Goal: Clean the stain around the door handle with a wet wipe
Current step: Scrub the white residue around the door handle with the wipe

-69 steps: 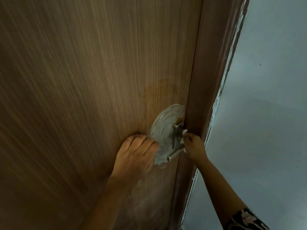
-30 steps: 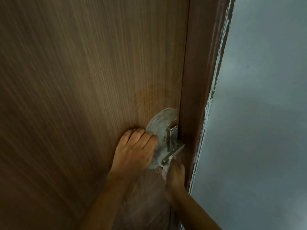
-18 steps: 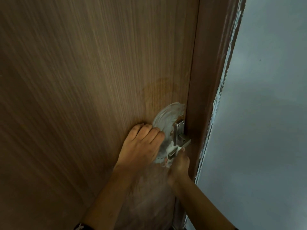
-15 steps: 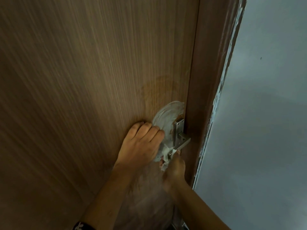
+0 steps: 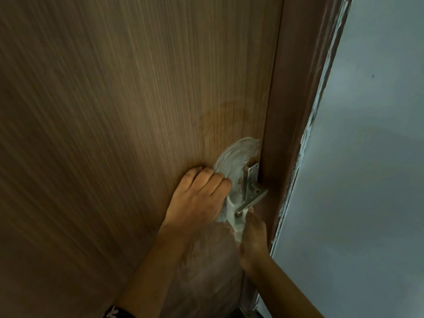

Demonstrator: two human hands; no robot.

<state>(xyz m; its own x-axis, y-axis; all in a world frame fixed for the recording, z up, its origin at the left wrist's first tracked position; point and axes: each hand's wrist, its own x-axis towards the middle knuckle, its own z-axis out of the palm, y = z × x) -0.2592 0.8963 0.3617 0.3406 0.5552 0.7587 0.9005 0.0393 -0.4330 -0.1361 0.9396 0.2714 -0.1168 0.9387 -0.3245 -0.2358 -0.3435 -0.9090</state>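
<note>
A metal lever door handle (image 5: 251,195) sits at the right edge of a brown wooden door (image 5: 128,115). A whitish smeared stain (image 5: 236,154) rings the handle plate. My left hand (image 5: 197,198) rests against the door just left of the handle, its fingertips bent onto the wood at the stain's edge. Below the lever, my right hand (image 5: 252,232) grips a white wet wipe (image 5: 234,216) and presses it to the door under the handle. Part of the wipe is hidden by my right hand.
The dark brown door frame (image 5: 296,106) runs down the right of the door. Beyond it is a pale grey wall (image 5: 371,171) with chipped paint along the frame edge. A faint round mark (image 5: 224,120) shows on the door above the stain.
My right hand moved from the right side of the handle to below the lever with the wipe. My left hand stayed pressed on the door beside the stain.
</note>
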